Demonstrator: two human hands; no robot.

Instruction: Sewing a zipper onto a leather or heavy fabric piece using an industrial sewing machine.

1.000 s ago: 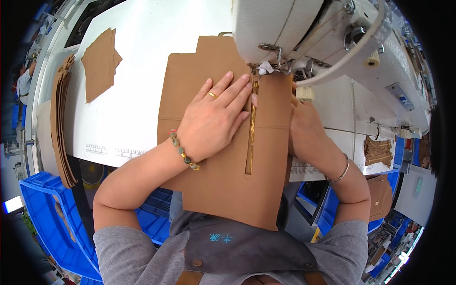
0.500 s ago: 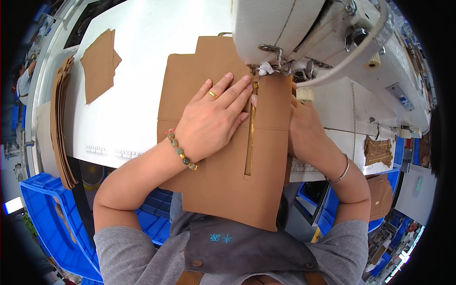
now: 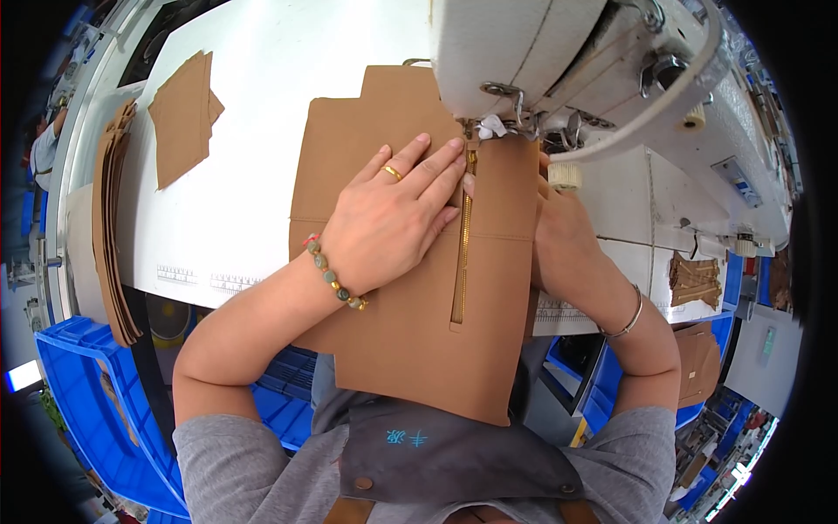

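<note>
A brown panel [image 3: 401,341] with a long slot holding a gold zipper [image 3: 463,253] lies on the white table, its near part overhanging the front edge. Its far end reaches the foot and needle area of a white sewing machine [image 3: 493,44]. My left hand [image 3: 384,218], wearing a ring, rests flat on the panel left of the zipper, fingers stretched and fingertips close to the machine foot. My right hand [image 3: 563,227] is at the panel’s right edge with fingers curled against it; the fingertips are partly hidden behind the panel and machine parts.
Loose brown pieces [image 3: 179,122] and a long stack [image 3: 112,227] lie at left; small brown pieces [image 3: 694,279] at right. A blue crate [image 3: 70,367] is below left, folded brown pieces [image 3: 696,367] below right. Another person [image 3: 44,153] appears at the far left.
</note>
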